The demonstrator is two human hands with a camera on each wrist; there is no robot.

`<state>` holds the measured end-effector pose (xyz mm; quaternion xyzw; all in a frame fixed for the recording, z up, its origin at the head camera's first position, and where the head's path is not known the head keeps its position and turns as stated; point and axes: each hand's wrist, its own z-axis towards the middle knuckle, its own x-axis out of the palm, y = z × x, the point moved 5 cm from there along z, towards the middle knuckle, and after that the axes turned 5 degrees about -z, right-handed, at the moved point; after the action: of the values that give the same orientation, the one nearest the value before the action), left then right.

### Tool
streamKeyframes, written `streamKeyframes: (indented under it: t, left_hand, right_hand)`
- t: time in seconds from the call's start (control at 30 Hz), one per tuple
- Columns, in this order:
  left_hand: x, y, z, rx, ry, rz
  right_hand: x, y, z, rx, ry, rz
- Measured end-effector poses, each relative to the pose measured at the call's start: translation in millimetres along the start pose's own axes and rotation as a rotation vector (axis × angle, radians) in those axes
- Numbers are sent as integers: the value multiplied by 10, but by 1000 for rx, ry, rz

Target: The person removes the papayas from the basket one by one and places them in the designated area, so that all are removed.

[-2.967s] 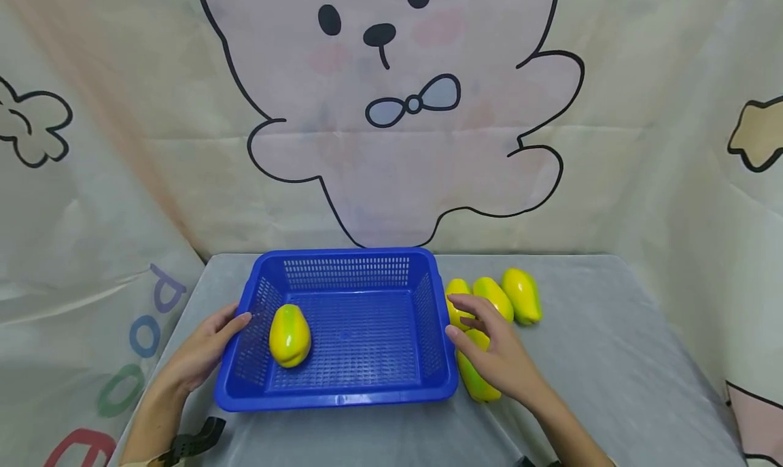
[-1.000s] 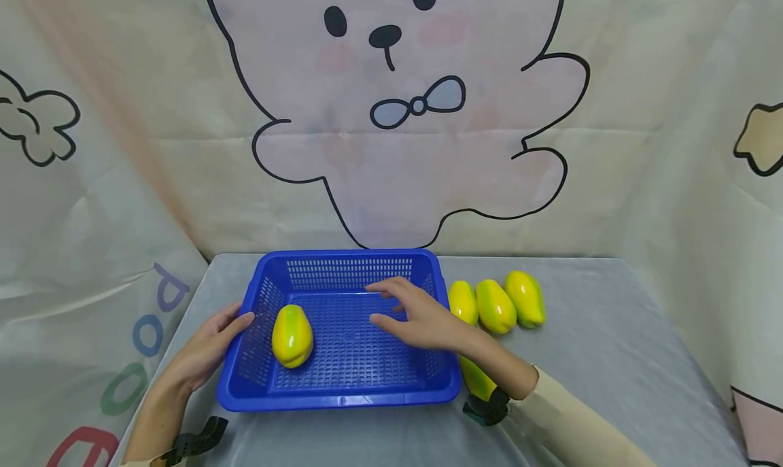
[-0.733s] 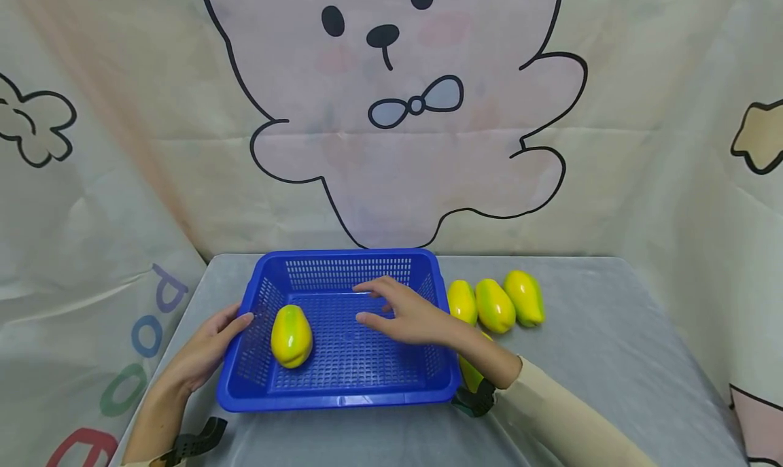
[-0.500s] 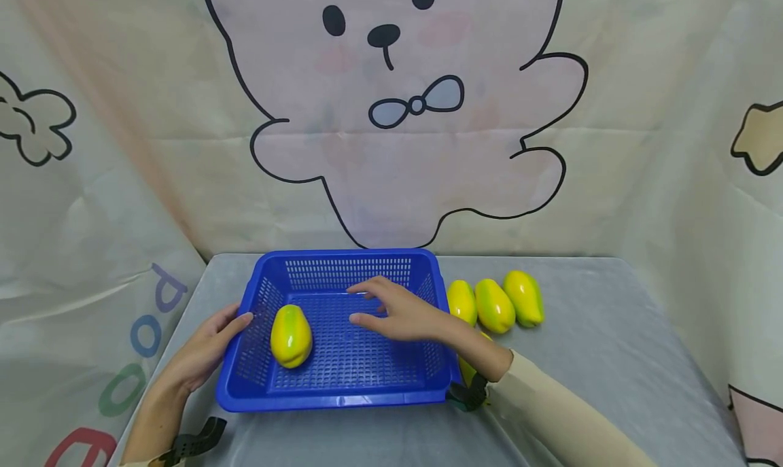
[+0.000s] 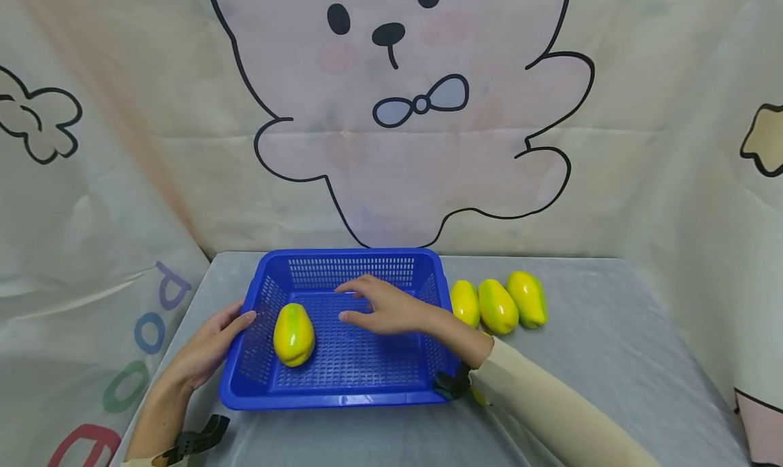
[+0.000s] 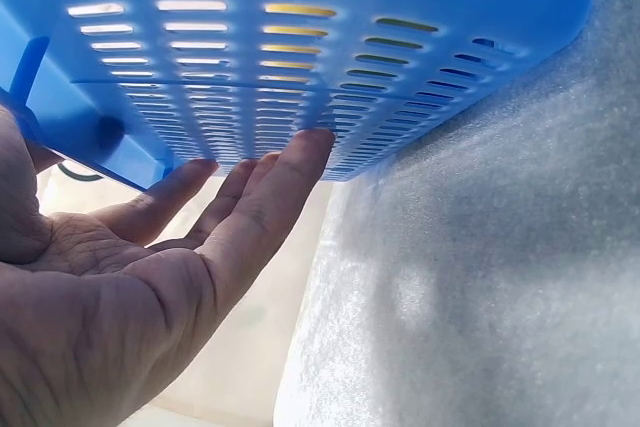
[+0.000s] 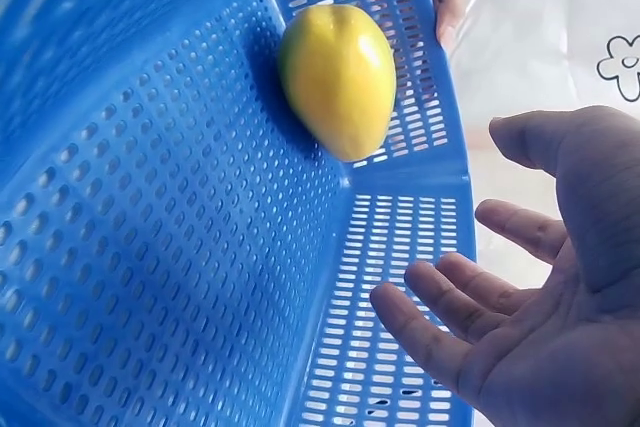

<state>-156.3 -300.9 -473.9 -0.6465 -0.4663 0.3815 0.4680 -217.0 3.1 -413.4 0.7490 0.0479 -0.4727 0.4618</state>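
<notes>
A yellow-green papaya (image 5: 294, 335) lies inside the blue plastic basket (image 5: 342, 402), near its left wall. My left hand (image 5: 211, 344) holds the basket's left side: the thumb hooks over the rim, and in the left wrist view the fingers (image 6: 262, 197) lie against the slotted outer wall. Above the basket's middle hovers my right hand (image 5: 388, 308), fingers spread, nothing in it. From the right wrist camera, the same papaya (image 7: 340, 77) shows beyond the right hand's loosely extended fingers (image 7: 425, 332), well apart from them.
Three more papayas (image 5: 497, 307) lie in a row on the grey tablecloth (image 5: 599, 358) right of the basket. Another papaya is mostly hidden under the right forearm. A printed cloth backdrop (image 5: 391, 181) stands behind the table.
My right hand has left the basket's right rim and moved left over the basket, still drifting left toward the papaya inside. The left hand, basket and papayas have stayed put.
</notes>
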Motion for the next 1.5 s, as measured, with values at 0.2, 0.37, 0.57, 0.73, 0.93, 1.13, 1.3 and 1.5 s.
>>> streamKeyframes:
  t: [0.2, 0.37, 0.57, 0.73, 0.93, 1.13, 1.3, 1.5]
  left_hand:
    - [-6, -33, 11, 1, 1, 4]
    - [-14, -47, 19, -2, -8, 19]
    - [-11, -50, 45, 6, -11, 25]
    - [-5, -44, 56, 10, -6, 26]
    - [2, -49, 64, 6, -5, 29]
    - [-7, -45, 37, -8, -8, 18]
    - [-15, -42, 17, -4, -1, 8]
    - [5, 4, 12, -23, -9, 2]
  right_hand:
    - [18, 39, 118, -11, 29, -36]
    - [83, 26, 231, -29, 68, -53]
    - [152, 7, 330, -42, 101, -51]
    - [205, 7, 402, -42, 120, -39]
    - [247, 31, 508, -76, 120, -5]
    - [321, 72, 601, -89, 165, 1]
    - [382, 93, 672, -56, 175, 21]
    - [481, 106, 753, -35, 217, 11]
